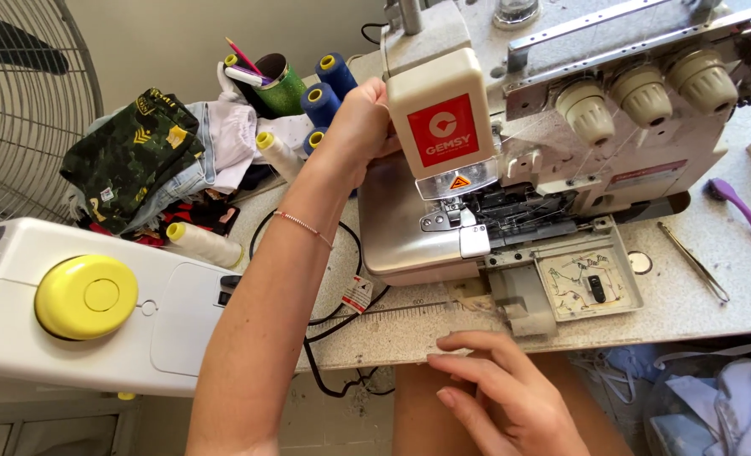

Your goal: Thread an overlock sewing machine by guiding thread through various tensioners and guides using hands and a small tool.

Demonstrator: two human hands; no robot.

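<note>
A cream overlock sewing machine point(561, 127) stands on the speckled table point(704, 304), its lower front cover point(586, 283) swung open. My left hand point(360, 127) reaches up against the left side of the machine's head, just above the presser foot point(468, 232); its fingers are hidden behind the housing. A thin bracelet circles that wrist. My right hand point(498, 393) rests at the table's front edge below the machine, fingers extended and holding nothing.
A white sewing machine with a yellow dial point(88, 295) sits at the left front. Behind it lie folded clothes point(139, 156), blue thread cones point(320, 101), a green cup point(278, 84) and a fan point(21, 101). Tweezers point(694, 262) and a purple tool point(747, 215) lie at the right. A black cable point(325, 325) crosses the table.
</note>
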